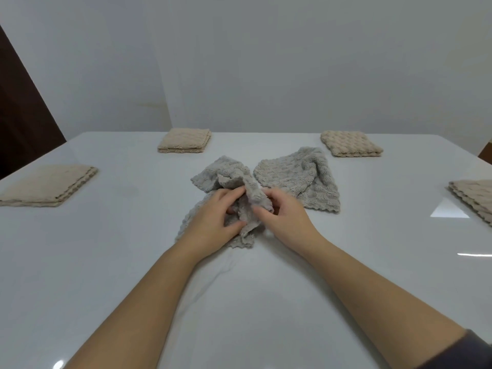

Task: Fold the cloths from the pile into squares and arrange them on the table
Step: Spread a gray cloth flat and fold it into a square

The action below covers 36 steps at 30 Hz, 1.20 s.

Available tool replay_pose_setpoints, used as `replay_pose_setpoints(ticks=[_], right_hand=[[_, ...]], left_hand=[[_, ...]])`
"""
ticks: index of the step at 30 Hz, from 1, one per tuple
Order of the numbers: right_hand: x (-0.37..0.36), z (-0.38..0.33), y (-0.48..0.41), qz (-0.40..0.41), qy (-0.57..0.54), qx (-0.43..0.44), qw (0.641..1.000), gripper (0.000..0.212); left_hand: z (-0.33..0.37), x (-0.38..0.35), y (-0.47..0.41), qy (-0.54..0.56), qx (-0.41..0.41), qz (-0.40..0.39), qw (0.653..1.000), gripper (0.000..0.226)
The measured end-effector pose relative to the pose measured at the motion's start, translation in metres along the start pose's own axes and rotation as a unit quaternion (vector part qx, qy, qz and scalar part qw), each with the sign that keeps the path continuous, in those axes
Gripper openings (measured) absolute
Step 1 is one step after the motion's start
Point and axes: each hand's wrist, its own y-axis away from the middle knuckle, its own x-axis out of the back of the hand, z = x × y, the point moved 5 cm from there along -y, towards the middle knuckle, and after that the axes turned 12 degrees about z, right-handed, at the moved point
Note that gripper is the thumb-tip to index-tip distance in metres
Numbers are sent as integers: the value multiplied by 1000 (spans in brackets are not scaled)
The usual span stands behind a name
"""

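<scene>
**Two hands gather a crumpled grey cloth at the centre of a white bench**

Nearest the camera, two bare forearms reach forward over a glossy white bench (239, 302); a dark sleeve (468, 352) shows at the lower right corner. The left hand (213, 222) has its fingers curled into the crumpled grey cloth (226, 171), gripping a bunch of it. The right hand (285, 217) pinches the same cloth between thumb and fingers, just beside the left. The cloth lies bunched on the bench at its centre, partly lifted between the hands, with no flat edge showing.

This looks like the start of a fold: the cloth is picked up but not yet opened. The next move probably calls for finding two corners and spreading the cloth flat before any crease is made.

Just beyond and to the right lies a second grey cloth (300, 174), loose and rumpled, close to the first; this seems to be what remains of the pile.

Four folded beige squares sit well apart around the bench: the near-left square (48, 185), the right-edge square (474, 198) partly cut off by the frame, the far-left square (185, 141) and the far-right square (351, 143).

Behind the bench rises a plain pale wall (266, 62). A dark panel (21, 110), perhaps a door, stands at the far left.
</scene>
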Motion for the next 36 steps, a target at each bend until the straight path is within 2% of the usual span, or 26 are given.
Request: replay_pose_setpoints(ticks=[3,5,8,10,15,19,21,23,25,27,29,32,34,36], right_hand=[[12,5,-4,81,44,-30,995,20],[26,7,-5,114,58,-56,990,26],[50,12,-2,128,178,-61,974,12],[62,14,7,117,250,-78,958,14],[79,6,40,48,342,-118,931,22],[86,-1,57,-57,425,-144,892,19],[87,-11,61,-88,492,-117,858,16],[84,-24,62,-88,532,-48,841,38],[70,-40,62,-88,523,68,845,63],[47,-48,61,-107,471,130,866,71],[28,-43,54,-111,415,107,897,59],[27,-31,34,-29,329,31,943,19],[35,-22,26,6,219,-55,974,17],[39,-20,26,10,179,-78,981,16]], left_hand=[[-4,0,1,-121,-2,-15,993,58],[-9,-6,5,-236,13,-78,968,61],[-12,-7,13,-296,43,-135,945,61],[-7,-2,20,-310,53,-136,939,61],[20,21,48,-333,30,-102,937,48],[38,42,67,-331,4,-100,938,36],[47,49,69,-316,-13,-96,944,35],[48,51,66,-294,1,-99,951,42],[45,50,60,-280,21,-84,956,52],[46,47,51,-274,4,-52,960,59],[47,39,42,-273,-18,-39,961,65],[41,26,33,-259,1,-73,963,71],[34,18,33,-266,16,-107,958,72],[31,11,34,-301,-6,-129,945,71]])
